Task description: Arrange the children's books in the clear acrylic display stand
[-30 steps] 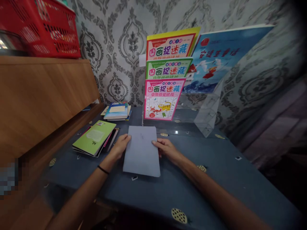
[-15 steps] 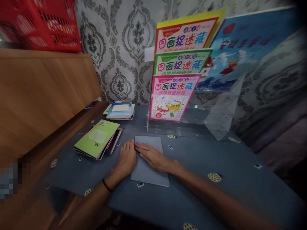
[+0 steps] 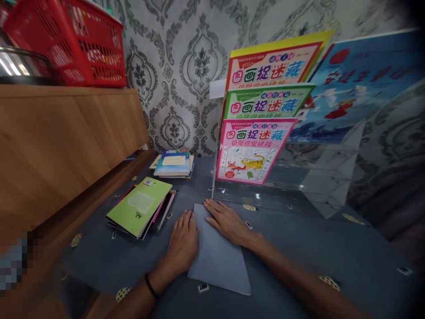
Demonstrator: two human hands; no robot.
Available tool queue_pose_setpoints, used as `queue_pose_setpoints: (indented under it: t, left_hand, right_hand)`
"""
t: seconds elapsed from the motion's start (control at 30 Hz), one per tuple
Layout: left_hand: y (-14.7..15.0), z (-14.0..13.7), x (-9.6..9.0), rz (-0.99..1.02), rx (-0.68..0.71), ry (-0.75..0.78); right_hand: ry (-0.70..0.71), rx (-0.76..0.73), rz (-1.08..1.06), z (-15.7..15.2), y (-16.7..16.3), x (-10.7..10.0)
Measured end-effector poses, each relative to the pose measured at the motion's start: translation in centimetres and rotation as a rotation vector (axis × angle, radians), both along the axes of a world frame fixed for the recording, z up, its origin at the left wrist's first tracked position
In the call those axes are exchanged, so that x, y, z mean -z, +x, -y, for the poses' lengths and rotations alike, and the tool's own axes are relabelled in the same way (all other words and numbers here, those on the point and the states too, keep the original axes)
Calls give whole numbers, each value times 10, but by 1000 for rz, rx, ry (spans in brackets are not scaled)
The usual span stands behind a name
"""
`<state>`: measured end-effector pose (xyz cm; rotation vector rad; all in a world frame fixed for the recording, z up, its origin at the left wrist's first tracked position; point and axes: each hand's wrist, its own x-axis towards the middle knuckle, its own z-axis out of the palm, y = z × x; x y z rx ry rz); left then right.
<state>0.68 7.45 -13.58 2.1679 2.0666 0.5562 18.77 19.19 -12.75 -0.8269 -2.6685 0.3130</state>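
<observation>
A thin grey-blue booklet or folder [image 3: 219, 266] with a plain cover lies flat on the table in front of me. My left hand [image 3: 184, 241], with a black band at the wrist, rests palm down along its left edge, fingers stretched forward. Across the upper right part of the cover lies my right hand [image 3: 229, 223], flat with fingers extended. Neither hand grips anything. Left of my left hand, a stack of books with a green one [image 3: 141, 206] on top sits slightly fanned.
Behind that stack is another pile of books [image 3: 174, 164]. A clear acrylic rack [image 3: 275, 192] holds upright picture books [image 3: 254, 153] and a large blue book [image 3: 352, 88]. A wooden cabinet [image 3: 73, 146] with a red basket [image 3: 96, 48] stands left. Patterned cloth [image 3: 285, 270] covers the table.
My right hand has slid from the upper left of the cover towards its upper right. My left hand remains by the left edge. The whole view has shifted somewhat.
</observation>
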Motion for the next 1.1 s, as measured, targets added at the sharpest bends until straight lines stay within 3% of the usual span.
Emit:
queue_pose_setpoints:
  t: [0.23,0.5,0.7,0.87,1.0,1.1]
  left_hand:
    - [-1,0,-8,-82,4,-7]
    - [-8,-4,-6,-229,76,102]
    - [-11,-7,7,-234,72,218]
    - [-20,-11,5,-156,126,218]
    - [-30,-17,8,-90,151,203]
    - [-34,-22,17,-64,156,230]
  right_hand:
    - [3,119,44,17,38,4]
    - [-9,75,58,62,56,-8]
    - [-82,-74,51,110,57,-21]
    - [-150,-289,34,133,33,-32]
    - [-63,-376,11,135,12,-34]
    - [60,-404,14,130,7,-21]
